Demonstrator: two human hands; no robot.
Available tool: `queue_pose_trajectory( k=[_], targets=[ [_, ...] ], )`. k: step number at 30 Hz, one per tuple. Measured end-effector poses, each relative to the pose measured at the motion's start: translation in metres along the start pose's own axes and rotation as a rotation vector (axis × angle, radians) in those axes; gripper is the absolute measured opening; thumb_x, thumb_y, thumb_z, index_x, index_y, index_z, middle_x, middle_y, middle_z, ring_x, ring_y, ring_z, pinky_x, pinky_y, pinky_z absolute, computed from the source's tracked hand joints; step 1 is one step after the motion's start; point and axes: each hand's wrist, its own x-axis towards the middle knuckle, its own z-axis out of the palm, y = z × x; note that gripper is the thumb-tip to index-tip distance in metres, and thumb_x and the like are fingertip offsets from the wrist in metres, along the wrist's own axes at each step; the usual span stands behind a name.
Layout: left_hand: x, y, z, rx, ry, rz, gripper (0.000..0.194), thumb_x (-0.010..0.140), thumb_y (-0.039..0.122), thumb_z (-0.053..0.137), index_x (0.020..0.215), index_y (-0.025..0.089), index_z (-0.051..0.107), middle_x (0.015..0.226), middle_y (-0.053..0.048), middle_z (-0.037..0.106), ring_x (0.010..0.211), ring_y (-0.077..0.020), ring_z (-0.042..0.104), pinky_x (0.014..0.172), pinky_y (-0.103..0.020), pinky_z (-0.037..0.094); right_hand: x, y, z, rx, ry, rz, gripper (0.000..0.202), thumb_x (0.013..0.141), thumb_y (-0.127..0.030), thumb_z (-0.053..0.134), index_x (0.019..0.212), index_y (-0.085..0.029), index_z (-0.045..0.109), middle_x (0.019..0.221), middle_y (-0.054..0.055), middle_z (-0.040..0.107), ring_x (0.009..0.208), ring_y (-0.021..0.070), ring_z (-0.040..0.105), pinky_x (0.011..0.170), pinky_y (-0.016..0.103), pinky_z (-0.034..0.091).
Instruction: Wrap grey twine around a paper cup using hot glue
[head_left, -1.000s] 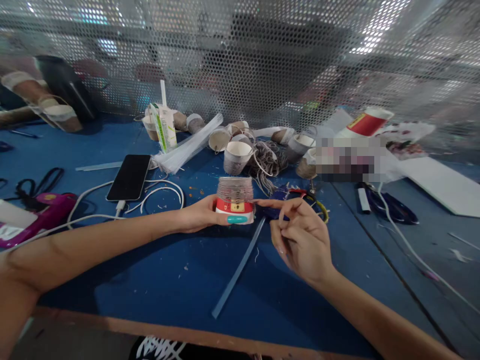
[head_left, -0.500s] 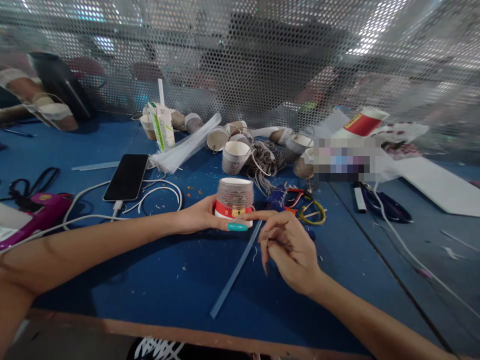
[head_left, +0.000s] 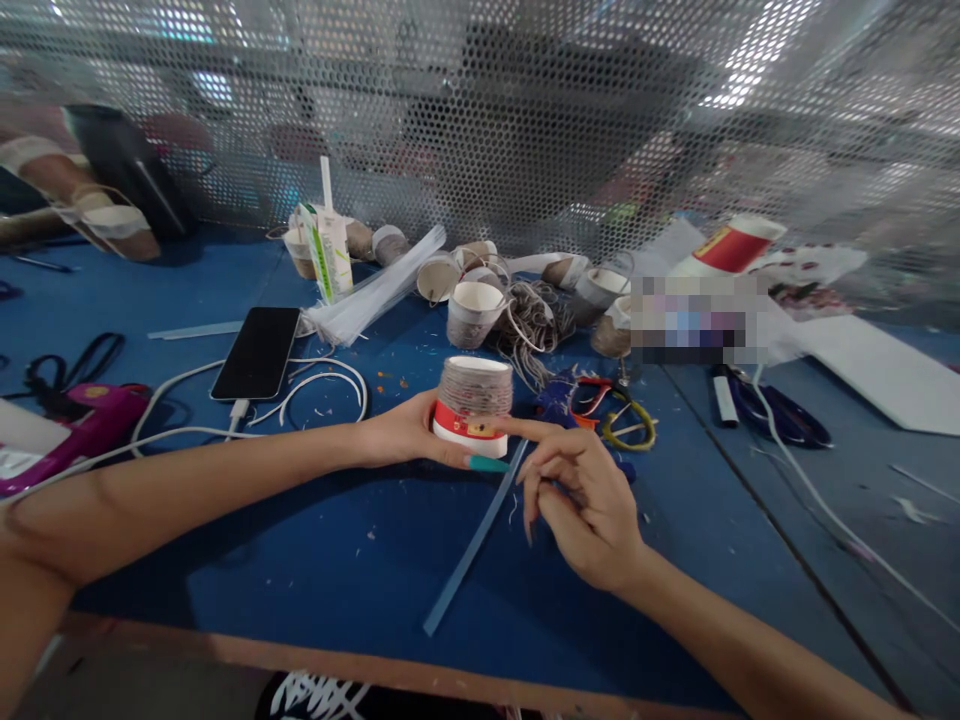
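Observation:
My left hand (head_left: 411,432) is closed around a paper cup (head_left: 471,446) that stands upright just above or on the table. Grey cord (head_left: 477,388) winds in rows round the upper part of the cup; below it a red band and a white lower rim show bare. The left thumb, with a long turquoise nail, lies along the cup's lower edge. From the right, the index finger of my right hand (head_left: 581,490) reaches out to the front of the cup by the lowest cord rows. Its other fingers are loosely bent, with nothing visible in them.
A translucent glue stick (head_left: 472,548) lies in front of the cup. Behind are cord-wrapped cups (head_left: 475,310), a grey cord tangle (head_left: 541,318), scissors (head_left: 628,420) and more glue sticks (head_left: 375,292). To the left lie a phone (head_left: 257,352) and a purple glue gun (head_left: 96,425).
My right index finger has moved slightly up the cup, from near its bottom rim to the red band. The cup has turned or tilted a little, and the left thumb has shifted right.

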Motion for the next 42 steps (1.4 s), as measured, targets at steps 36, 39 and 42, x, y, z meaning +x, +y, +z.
queue_pose_trajectory(
  k=[36, 39, 42],
  targets=[
    [0.000, -0.002, 0.005, 0.049, 0.078, 0.072, 0.053, 0.060, 0.021, 0.086, 0.109, 0.014, 0.064, 0.109, -0.009, 0.073, 0.101, -0.0199, 0.067, 0.098, -0.037, 0.047, 0.000, -0.006, 0.001, -0.491, 0.017, -0.211, 0.037, 0.073, 0.004, 0.041, 0.095, -0.026, 0.046, 0.115, 0.007, 0.073, 0.042, 0.0077, 0.052, 0.047, 0.024, 0.045],
    [0.000, -0.003, 0.005, 0.060, 0.082, 0.058, 0.055, 0.059, 0.024, 0.088, 0.108, 0.014, 0.065, 0.110, -0.010, 0.072, 0.102, -0.0219, 0.067, 0.098, -0.039, 0.047, 0.001, -0.003, -0.001, -0.452, -0.014, -0.209, 0.036, 0.073, 0.005, 0.041, 0.091, -0.025, 0.046, 0.119, 0.007, 0.072, 0.039, 0.0062, 0.050, 0.046, 0.025, 0.043],
    [-0.001, -0.004, 0.003, 0.076, 0.093, 0.046, 0.062, 0.056, 0.021, 0.089, 0.111, 0.014, 0.062, 0.111, -0.010, 0.072, 0.104, -0.0233, 0.067, 0.098, -0.040, 0.046, 0.004, -0.002, 0.000, -0.437, -0.165, -0.217, 0.040, 0.072, 0.005, 0.040, 0.097, -0.025, 0.047, 0.121, 0.008, 0.071, 0.041, 0.0067, 0.051, 0.045, 0.025, 0.043]
  ],
)
